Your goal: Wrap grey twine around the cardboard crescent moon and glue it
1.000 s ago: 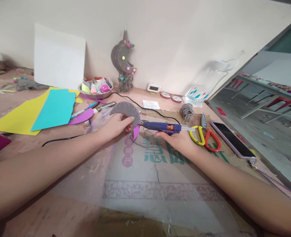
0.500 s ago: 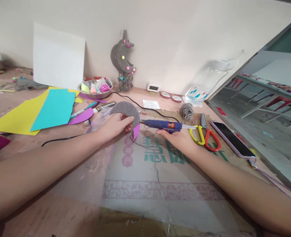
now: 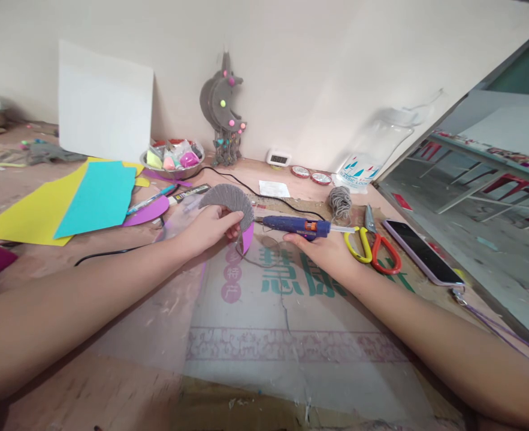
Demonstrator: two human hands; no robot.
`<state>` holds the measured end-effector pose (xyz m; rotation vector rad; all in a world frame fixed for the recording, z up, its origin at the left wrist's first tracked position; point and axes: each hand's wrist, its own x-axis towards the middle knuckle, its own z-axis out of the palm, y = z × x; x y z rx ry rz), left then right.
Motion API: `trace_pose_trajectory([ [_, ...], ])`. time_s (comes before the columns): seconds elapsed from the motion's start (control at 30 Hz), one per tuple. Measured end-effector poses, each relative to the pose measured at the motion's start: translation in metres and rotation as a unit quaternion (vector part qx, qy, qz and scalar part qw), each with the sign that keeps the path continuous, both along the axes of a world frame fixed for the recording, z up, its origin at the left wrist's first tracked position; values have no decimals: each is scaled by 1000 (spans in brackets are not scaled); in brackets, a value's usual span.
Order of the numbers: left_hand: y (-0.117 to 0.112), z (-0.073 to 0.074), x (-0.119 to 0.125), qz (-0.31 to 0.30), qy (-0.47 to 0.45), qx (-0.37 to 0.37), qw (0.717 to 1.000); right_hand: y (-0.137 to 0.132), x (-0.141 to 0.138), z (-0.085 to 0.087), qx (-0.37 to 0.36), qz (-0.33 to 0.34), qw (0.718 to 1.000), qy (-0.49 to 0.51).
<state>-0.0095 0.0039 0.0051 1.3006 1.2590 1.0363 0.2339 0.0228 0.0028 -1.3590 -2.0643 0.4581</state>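
Note:
My left hand [image 3: 219, 226] pinches a crescent moon shape [image 3: 233, 197] wrapped in grey yarn. Its lower tip is bare purple foam or card [image 3: 247, 238]. From that end a loose grey strand runs to the right over the mat. My right hand [image 3: 320, 248] grips a blue hot glue gun [image 3: 293, 225] with a clear glue stick poking out of its back. The gun's nozzle points left, right by the crescent's edge; whether it touches cannot be made out. A grey yarn ball [image 3: 339, 202] lies behind my right hand, and scissors [image 3: 372, 242] with yellow and red handles lie beside it.
A phone [image 3: 421, 251] lies near the table's right edge. Yellow [image 3: 35, 209] and blue sheets [image 3: 96, 200] are at left. Behind stand a bowl of clay packets [image 3: 172, 170], a small clock [image 3: 278, 157] and a clear jar [image 3: 374, 149]. A decorated grey moon [image 3: 221, 108] hangs on the wall.
Almost nothing differs. Both hands hold the crescent and the glue gun in the same place, and the view has shifted very slightly.

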Motion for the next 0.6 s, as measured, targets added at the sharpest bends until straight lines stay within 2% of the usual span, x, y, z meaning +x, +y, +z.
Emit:
trace_pose_trajectory([
  [0.2,-1,2,1,3,-5,1,1000,-1,-1,1,7,24,1000,3],
  [0.3,-1,1,1,8,-35,-13,999,0,-2,6,10,10,1000,19],
  [0.4,-2,2,1,12,-47,-17,999,1,0,15,6,-6,1000,21],
  [0.6,-4,4,1,0,-32,-2,999,9,4,41,14,27,996,86],
])
